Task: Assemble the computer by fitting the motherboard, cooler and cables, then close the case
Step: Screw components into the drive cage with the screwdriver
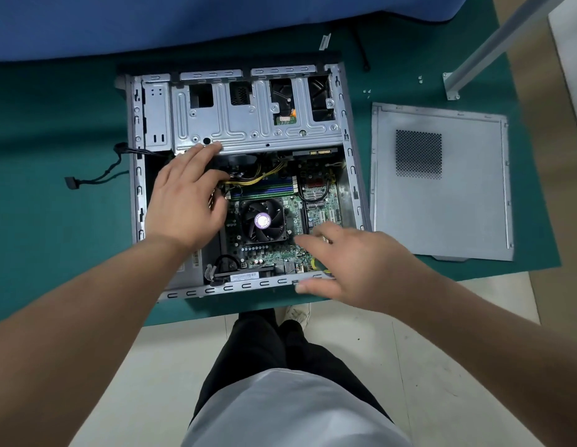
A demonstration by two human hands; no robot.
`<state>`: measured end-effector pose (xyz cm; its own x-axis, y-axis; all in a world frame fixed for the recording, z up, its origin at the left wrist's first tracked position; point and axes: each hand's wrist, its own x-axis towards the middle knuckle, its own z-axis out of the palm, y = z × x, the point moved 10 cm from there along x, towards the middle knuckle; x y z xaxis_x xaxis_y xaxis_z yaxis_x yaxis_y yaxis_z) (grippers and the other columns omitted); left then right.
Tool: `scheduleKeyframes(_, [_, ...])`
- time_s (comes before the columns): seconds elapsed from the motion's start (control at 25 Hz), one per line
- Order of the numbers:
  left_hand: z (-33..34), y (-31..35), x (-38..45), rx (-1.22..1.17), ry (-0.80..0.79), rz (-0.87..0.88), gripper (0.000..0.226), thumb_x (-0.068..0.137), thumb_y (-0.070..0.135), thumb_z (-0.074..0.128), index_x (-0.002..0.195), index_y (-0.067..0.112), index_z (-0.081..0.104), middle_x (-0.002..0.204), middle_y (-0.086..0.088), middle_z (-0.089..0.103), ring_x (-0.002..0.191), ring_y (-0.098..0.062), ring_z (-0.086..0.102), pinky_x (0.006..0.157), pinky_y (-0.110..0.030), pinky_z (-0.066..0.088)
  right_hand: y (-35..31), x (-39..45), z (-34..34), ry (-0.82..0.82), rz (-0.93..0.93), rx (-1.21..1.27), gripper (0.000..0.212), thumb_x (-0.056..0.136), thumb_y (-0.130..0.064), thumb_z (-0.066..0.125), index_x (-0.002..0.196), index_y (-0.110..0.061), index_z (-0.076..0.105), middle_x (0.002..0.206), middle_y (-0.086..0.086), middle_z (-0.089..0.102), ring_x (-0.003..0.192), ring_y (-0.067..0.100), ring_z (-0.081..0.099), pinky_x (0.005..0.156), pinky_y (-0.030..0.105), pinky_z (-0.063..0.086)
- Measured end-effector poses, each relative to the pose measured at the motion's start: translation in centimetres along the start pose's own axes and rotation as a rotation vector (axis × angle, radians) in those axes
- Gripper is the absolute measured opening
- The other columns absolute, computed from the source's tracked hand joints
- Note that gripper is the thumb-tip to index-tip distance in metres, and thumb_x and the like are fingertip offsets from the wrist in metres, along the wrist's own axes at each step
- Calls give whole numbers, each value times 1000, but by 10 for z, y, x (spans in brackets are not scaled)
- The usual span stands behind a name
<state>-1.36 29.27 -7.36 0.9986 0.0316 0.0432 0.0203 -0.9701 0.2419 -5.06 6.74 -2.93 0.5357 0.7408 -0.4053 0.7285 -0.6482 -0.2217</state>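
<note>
An open grey computer case (137,201) lies flat on a green mat. Inside it sits the green motherboard (274,253) with a black fan cooler (263,221) at its middle and yellow and black cables (267,174) above. My left hand (184,201) reaches over the case's left part, fingers straight, fingertips touching the edge of the metal drive cage (248,124). My right hand (348,262) hovers over the case's lower right corner with fingers spread and nothing in it. The grey side panel (442,201) lies flat to the right of the case.
A black cable with a connector (72,182) trails out of the case's left side onto the green mat (55,221). Several small screws (367,91) lie beyond the panel. A grey metal leg (493,43) stands at the far right. Blue cloth (151,21) covers the back.
</note>
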Motion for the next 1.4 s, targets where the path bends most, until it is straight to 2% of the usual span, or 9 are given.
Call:
scheduleKeyframes(0.12, [-1, 0, 0, -3, -6, -5, 42, 89, 37, 44, 121, 23, 68, 164, 6, 35, 154, -19, 24, 124, -41, 15, 1, -8, 1, -126, -167, 214, 40, 100, -34, 54, 140, -34, 50, 133, -9, 52, 99, 15, 61, 77, 34, 54])
scheduleKeyframes(0.28, [-1, 1, -1, -6, -14, -9, 42, 89, 36, 43, 120, 24, 68, 164, 6, 35, 154, -20, 24, 124, -43, 17, 13, 0, -5, 12, 106, -157, 49, 101, -65, 26, 103, -24, 52, 76, -6, 49, 62, 23, 50, 55, 28, 37])
scheduleKeyframes(0.48, [0, 0, 0, -3, -19, -10, 39, 89, 35, 45, 120, 24, 68, 164, 7, 34, 154, -19, 23, 123, -41, 17, 7, -5, -1, -183, -146, 203, 38, 101, -43, 52, 138, -33, 51, 141, -9, 44, 103, 15, 59, 82, 38, 53])
scheduleKeyframes(0.68, [0, -1, 0, -6, -21, -14, 40, 89, 36, 44, 119, 25, 68, 164, 7, 34, 154, -18, 23, 123, -42, 17, 15, 3, -5, -51, 113, -138, 62, 93, -76, 12, 94, -25, 48, 73, -4, 54, 58, 20, 49, 53, 29, 34])
scheduleKeyframes(0.88, [0, -2, 0, -8, -14, -18, 40, 89, 36, 43, 118, 26, 68, 163, 8, 35, 154, -17, 23, 123, -40, 17, 7, -4, 9, -219, -121, 148, 43, 101, -51, 49, 143, -42, 46, 142, -10, 44, 106, 17, 60, 77, 37, 53])
scheduleKeyframes(0.96, [1, -2, 0, -9, -9, -18, 39, 89, 36, 43, 117, 26, 69, 163, 9, 35, 154, -17, 24, 123, -39, 16, 10, -6, 9, -195, -96, 107, 28, 104, -43, 44, 128, -33, 57, 121, -7, 57, 97, 20, 63, 77, 37, 54])
scheduleKeyframes(1.08, [1, -2, 0, -15, -2, -19, 37, 88, 34, 44, 114, 26, 70, 162, 9, 36, 153, -17, 24, 122, -38, 17, 22, 0, 1, -63, 122, -175, 60, 97, -73, 18, 100, -23, 53, 79, -3, 58, 67, 22, 58, 58, 29, 44])
scheduleKeyframes(1.24, [0, -2, 0, -20, -1, -23, 37, 88, 34, 44, 113, 26, 70, 162, 9, 36, 153, -16, 24, 122, -39, 17, 20, -2, 4, -216, -38, 116, 51, 100, -56, 49, 147, -37, 42, 144, -7, 42, 111, 17, 57, 84, 39, 54])
scheduleKeyframes(1.4, [-1, -1, -1, -25, 0, -23, 35, 88, 33, 46, 111, 26, 71, 162, 9, 37, 153, -17, 25, 121, -39, 18, 22, -1, 1, -169, 40, -10, 46, 101, -60, 30, 110, -28, 62, 98, -3, 61, 85, 23, 61, 69, 35, 49])
